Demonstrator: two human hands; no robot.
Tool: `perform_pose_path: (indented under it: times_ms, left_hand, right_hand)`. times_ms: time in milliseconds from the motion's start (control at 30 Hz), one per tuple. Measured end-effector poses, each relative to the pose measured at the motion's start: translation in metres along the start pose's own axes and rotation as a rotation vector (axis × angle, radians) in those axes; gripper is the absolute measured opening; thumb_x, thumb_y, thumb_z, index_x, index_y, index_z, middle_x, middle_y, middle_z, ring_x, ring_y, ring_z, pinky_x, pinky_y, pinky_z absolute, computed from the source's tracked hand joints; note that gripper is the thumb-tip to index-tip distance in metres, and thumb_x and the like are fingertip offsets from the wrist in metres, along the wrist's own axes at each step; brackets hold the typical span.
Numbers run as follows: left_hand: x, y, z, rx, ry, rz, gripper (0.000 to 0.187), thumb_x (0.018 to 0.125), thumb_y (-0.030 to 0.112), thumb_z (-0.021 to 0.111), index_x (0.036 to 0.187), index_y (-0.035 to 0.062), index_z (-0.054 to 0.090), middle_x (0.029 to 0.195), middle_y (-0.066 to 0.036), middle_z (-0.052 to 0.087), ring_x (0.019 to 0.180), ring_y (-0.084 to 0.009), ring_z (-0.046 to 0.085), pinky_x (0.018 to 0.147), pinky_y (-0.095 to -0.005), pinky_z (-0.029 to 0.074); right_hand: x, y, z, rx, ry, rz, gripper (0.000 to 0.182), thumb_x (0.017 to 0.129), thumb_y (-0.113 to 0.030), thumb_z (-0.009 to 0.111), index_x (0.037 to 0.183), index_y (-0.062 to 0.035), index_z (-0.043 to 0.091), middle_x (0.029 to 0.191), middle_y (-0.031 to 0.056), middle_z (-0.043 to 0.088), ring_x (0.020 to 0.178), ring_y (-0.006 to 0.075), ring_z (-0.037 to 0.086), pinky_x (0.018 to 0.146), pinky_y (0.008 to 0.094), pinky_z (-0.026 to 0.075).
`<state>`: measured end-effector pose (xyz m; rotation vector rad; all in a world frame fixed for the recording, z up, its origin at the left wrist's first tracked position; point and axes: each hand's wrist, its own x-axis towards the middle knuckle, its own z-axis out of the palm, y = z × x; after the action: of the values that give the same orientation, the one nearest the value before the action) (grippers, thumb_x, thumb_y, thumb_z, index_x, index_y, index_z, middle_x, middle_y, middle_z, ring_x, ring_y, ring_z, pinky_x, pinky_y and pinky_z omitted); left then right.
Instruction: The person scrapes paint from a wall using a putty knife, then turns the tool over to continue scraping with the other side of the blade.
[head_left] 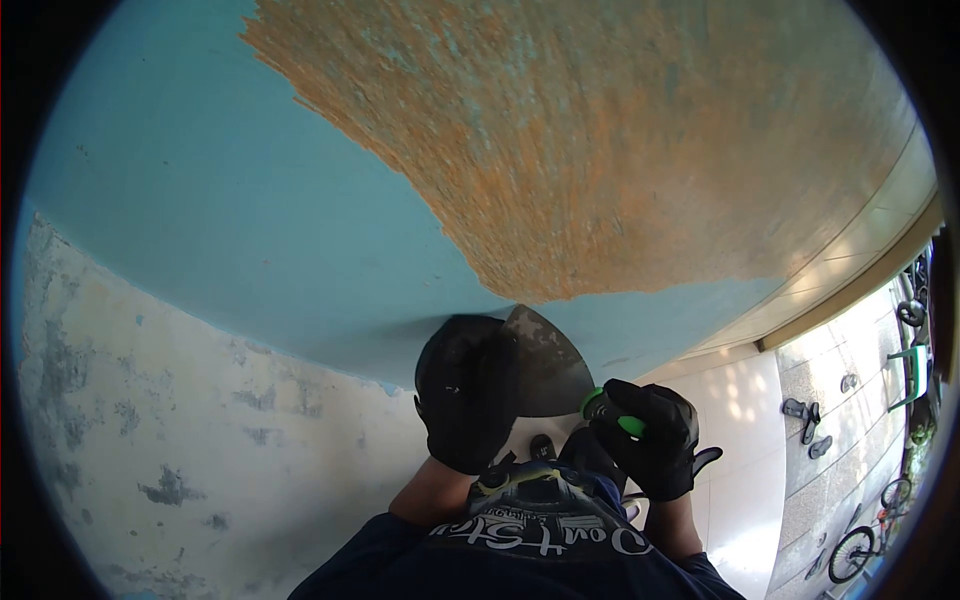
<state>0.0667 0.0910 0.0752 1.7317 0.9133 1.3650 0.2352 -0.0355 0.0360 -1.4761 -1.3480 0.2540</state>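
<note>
My right hand [648, 440], in a black glove, is wrapped round the green handle [631, 425] of a wide putty knife. Its broad, smeared metal blade [553, 368] points up and left, its upper corner near the lower edge of the wall's orange-brown patch. At the blade's left edge is my left hand [465, 390], also black-gloved, with fingers curled against the metal; the fingertips are partly hidden. Ahead is a wall of light blue paint [270, 210], with a rough, streaky orange-brown area [560, 150] across its upper right.
A whitish, grey-blotched surface [170, 420] lies at lower left. Pale floor tiles [735, 430] spread to the right, beyond my feet. Outside are sandals [808, 420], a green-edged chair [910, 375] and a bicycle [855, 552] on paving. A ledge [850, 310] runs along the right.
</note>
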Motion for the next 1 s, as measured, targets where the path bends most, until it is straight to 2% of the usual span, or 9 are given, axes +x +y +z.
perform_pose_path:
  times_ms: [100,333,400,533,600,733,833,933,1000]
  left_hand:
    - [-0.005,-0.003,0.001,-0.148,0.040,-0.093,0.001,0.092,0.000,0.065,0.091,-0.0008,0.065,0.085,-0.007,0.065,0.078,-0.0127,0.061,0.072,-0.0283,0.050]
    - [-0.003,-0.010,0.000,0.008,0.016,0.046,0.002,0.092,0.000,0.064,0.093,-0.0006,0.065,0.086,-0.006,0.065,0.078,-0.0124,0.060,0.073,-0.0285,0.050]
    - [-0.006,-0.006,0.003,-0.120,0.045,-0.068,0.002,0.091,0.000,0.065,0.094,-0.0003,0.065,0.087,-0.006,0.066,0.078,-0.0129,0.060,0.073,-0.0294,0.050]
    - [-0.006,-0.010,0.001,-0.145,0.041,-0.081,0.002,0.092,0.001,0.065,0.094,0.0004,0.065,0.087,-0.005,0.066,0.079,-0.0122,0.060,0.074,-0.0297,0.050]
    - [-0.001,-0.011,-0.001,0.067,0.023,0.113,0.003,0.093,0.001,0.065,0.096,0.0008,0.066,0.088,-0.004,0.067,0.081,-0.0111,0.061,0.076,-0.0285,0.051]
    - [0.031,0.027,-0.013,-0.199,0.251,0.160,0.009,0.091,0.002,0.068,0.100,0.0012,0.067,0.093,-0.004,0.069,0.086,-0.0121,0.063,0.081,-0.0282,0.051]
    - [0.038,0.057,-0.023,-0.065,0.227,0.308,0.011,0.090,0.000,0.069,0.101,0.0015,0.068,0.094,-0.004,0.069,0.087,-0.0119,0.063,0.082,-0.0284,0.051]
    - [-0.001,0.035,-0.015,-0.181,0.086,0.028,0.008,0.092,0.000,0.067,0.100,0.0004,0.067,0.093,-0.004,0.069,0.086,-0.0119,0.064,0.080,-0.0282,0.051]
    - [-0.013,0.007,-0.008,-0.071,0.023,0.028,0.005,0.093,0.001,0.067,0.098,0.0008,0.067,0.090,-0.005,0.068,0.084,-0.0111,0.063,0.078,-0.0279,0.051]
  right_hand:
    - [-0.003,-0.007,-0.004,-0.012,-0.010,-0.009,0.040,0.071,-0.010,0.087,0.108,-0.0059,0.074,0.077,0.0122,0.072,0.068,0.0270,0.071,0.060,0.0360,0.056]
    - [0.003,-0.005,-0.008,-0.041,-0.033,0.005,0.038,0.073,-0.011,0.086,0.108,-0.0055,0.074,0.077,0.0128,0.072,0.068,0.0272,0.071,0.061,0.0367,0.055]
    - [-0.001,-0.004,-0.007,-0.047,0.022,-0.080,0.042,0.069,-0.005,0.085,0.108,-0.0034,0.072,0.074,0.0113,0.069,0.064,0.0258,0.068,0.059,0.0352,0.052]
    - [-0.001,-0.006,-0.006,-0.069,-0.016,-0.023,0.042,0.069,-0.007,0.086,0.109,-0.0034,0.072,0.074,0.0105,0.069,0.064,0.0256,0.067,0.059,0.0352,0.052]
    - [-0.002,0.003,0.001,-0.060,0.032,-0.103,0.042,0.070,-0.008,0.086,0.109,-0.0037,0.072,0.076,0.0104,0.070,0.065,0.0253,0.067,0.060,0.0359,0.052]
    - [0.030,-0.036,0.006,-0.084,0.148,-0.224,0.041,0.071,-0.012,0.087,0.109,-0.0047,0.073,0.079,0.0101,0.069,0.069,0.0259,0.067,0.062,0.0376,0.052]
    - [0.043,-0.045,-0.006,0.010,0.189,-0.321,0.041,0.071,-0.013,0.087,0.109,-0.0046,0.073,0.080,0.0105,0.069,0.068,0.0275,0.067,0.062,0.0375,0.052]
    - [0.008,-0.025,-0.020,-0.090,0.042,-0.265,0.044,0.070,-0.012,0.088,0.110,-0.0035,0.072,0.082,0.0118,0.071,0.069,0.0284,0.068,0.062,0.0371,0.053]
    - [-0.011,-0.011,-0.015,-0.076,-0.051,-0.065,0.045,0.069,-0.011,0.088,0.110,-0.0026,0.071,0.082,0.0127,0.072,0.069,0.0287,0.069,0.063,0.0370,0.053]
